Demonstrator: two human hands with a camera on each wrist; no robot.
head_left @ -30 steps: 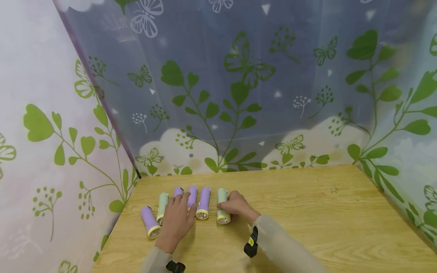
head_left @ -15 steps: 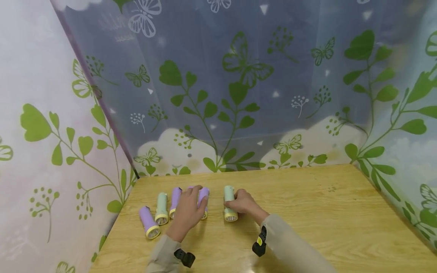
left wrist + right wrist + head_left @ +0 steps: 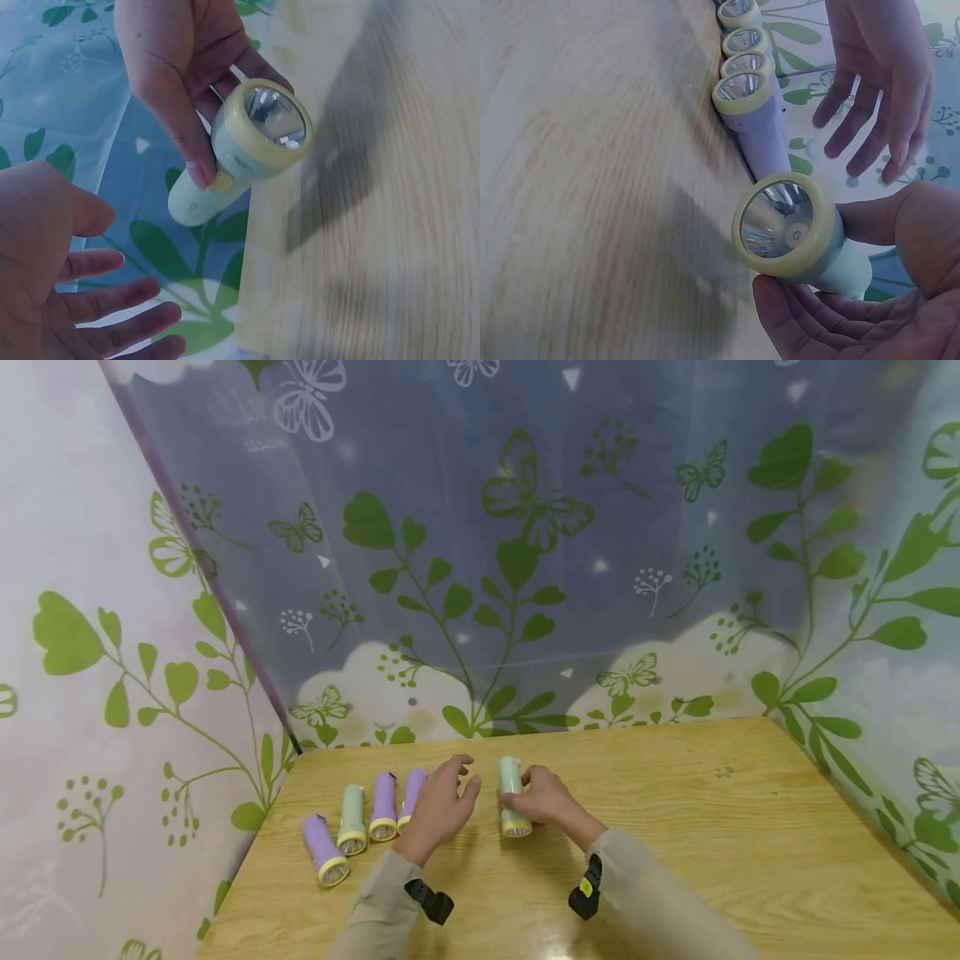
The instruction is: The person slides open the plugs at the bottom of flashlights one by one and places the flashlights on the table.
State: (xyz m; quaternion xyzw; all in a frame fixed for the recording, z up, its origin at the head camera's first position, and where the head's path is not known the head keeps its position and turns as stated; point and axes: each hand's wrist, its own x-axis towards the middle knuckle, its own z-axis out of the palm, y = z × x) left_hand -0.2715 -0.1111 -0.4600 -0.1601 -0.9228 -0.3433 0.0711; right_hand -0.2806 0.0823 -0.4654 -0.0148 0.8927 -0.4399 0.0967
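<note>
My right hand grips a mint-green flashlight by its body, thumb on one side and fingers on the other. In the left wrist view the thumb lies beside a pale button on this flashlight, and its shadow falls apart from it on the wood. Its yellow-rimmed lens faces me. To its left is my left hand, holding nothing, fingers spread and relaxed. That hand covers part of the row in the head view; the right wrist view shows the nearest purple flashlight at the row's end.
Left of my hands lie a tilted purple flashlight, a green flashlight and more purple flashlights, lenses toward me. The wooden table extends to the right. Printed curtains stand behind and at both sides.
My right hand has moved rightward and slightly away from me with the green flashlight. My left hand has passed rightward over the row of flashlights, uncovering those on the left.
</note>
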